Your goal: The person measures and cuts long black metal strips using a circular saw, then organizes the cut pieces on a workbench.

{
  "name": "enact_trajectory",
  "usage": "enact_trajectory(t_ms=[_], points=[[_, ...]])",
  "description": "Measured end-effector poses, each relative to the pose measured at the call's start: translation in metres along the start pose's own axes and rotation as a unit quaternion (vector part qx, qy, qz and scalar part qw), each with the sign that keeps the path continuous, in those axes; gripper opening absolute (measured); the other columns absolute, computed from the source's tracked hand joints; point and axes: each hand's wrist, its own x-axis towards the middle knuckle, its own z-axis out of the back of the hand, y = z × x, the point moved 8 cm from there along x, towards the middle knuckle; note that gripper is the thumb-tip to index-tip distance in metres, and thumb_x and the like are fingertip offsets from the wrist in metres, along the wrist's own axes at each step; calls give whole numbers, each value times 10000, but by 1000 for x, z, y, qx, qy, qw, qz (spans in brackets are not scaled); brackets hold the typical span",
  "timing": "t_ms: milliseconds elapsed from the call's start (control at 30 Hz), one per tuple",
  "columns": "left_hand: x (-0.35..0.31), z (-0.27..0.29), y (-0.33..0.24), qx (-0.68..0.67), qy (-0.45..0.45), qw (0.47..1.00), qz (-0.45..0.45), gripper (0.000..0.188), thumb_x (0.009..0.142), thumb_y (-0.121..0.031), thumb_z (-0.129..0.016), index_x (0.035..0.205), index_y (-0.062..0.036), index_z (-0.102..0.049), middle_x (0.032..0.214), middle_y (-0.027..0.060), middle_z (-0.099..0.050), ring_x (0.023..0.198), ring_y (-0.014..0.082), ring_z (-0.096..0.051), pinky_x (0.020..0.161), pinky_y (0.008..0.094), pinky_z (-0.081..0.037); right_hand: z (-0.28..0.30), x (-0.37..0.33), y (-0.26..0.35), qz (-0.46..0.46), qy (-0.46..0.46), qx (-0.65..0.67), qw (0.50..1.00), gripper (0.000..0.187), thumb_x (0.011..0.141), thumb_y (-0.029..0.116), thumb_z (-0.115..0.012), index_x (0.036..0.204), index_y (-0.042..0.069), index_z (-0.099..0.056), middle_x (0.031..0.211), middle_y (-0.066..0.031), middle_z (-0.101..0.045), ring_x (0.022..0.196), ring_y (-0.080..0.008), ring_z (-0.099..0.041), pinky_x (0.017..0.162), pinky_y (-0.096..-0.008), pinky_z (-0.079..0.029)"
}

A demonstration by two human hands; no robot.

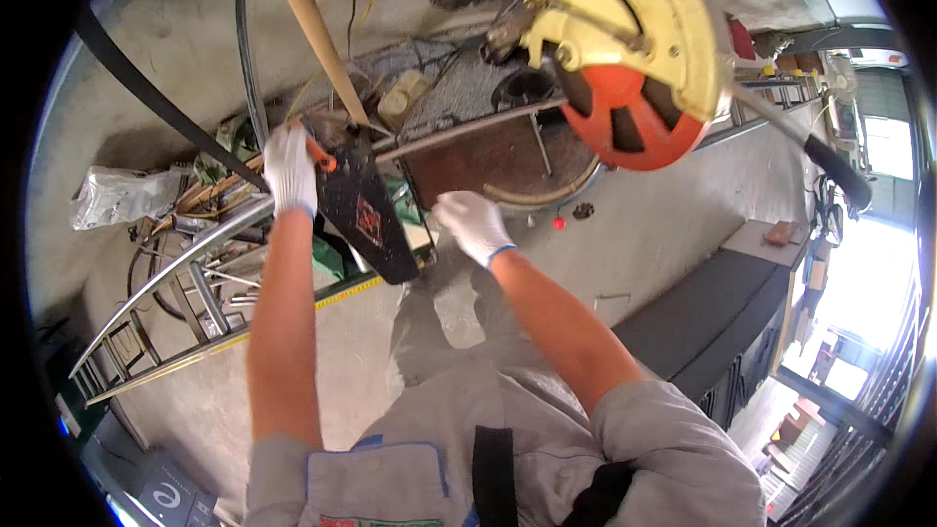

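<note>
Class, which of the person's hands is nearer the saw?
Left. The left hand is on the saw at its orange handle; the right hand is apart from it, to its right.

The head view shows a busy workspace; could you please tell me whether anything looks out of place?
Possibly: a small red object and a dark lump lie loose on the floor, apart from the jumbled heap on the left. A crumpled clear plastic bag lies by that heap, like litter.

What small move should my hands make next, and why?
Perhaps bring your right hand over to steady the lower end of the black tool: your left hand seems to grip only its upper end, by the orange handle, and your right is apart from it.
</note>
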Motion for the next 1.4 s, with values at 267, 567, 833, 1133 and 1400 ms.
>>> enact_trajectory(t_ms=[267,567,833,1133,1400], points=[[-262,32,71,119,-87,988,46,163,998,-130,-538,911,0,-584,656,25,-550,606,101,-532,561,272,-464,352,10,-80,-84,-417,250,870,341,912,369,-565,1138,129,-477,1108,-39,-469,1022,-210,-468,870,-394,-382],[-306,-175,79,-104,-41,979,168,210,966,-153,-657,1074,26,-637,817,69,-630,673,146,-607,584,315,-531,331,76,-152,155,-220,627,731,590,993,427,-511,1508,177,-368,1584,-30,-304,1463,-160,-251,1228,-465,-178],[-202,-285,88,-305,102,860,397,335,1004,-353,-575,782,-106,-535,617,13,-477,472,165,-462,483,324,-433,317,81,-101,138,-148,523,828,559,1020,386,-501,1513,140,-404,1556,-17,-406,1442,-183,-341,1226,-533,-202],[-157,-302,115,-342,79,806,477,369,1021,-313,-500,687,-166,-445,579,-28,-296,436,181,-325,495,360,-370,289,35,-9,165,-381,-476,775,659,964,488,-593,1475,93,-464,1438,-152,-552,1326,-307,-518,1134,-505,-399],[-154,-290,123,-305,-20,808,503,217,1020,-265,-508,839,-152,-546,667,12,-586,510,211,-552,630,483,-568,358,-63,92,140,-354,-59,923,371,996,284,-594,1297,67,-596,1195,-95,-657,1091,-239,-632,955,-404,-510]])
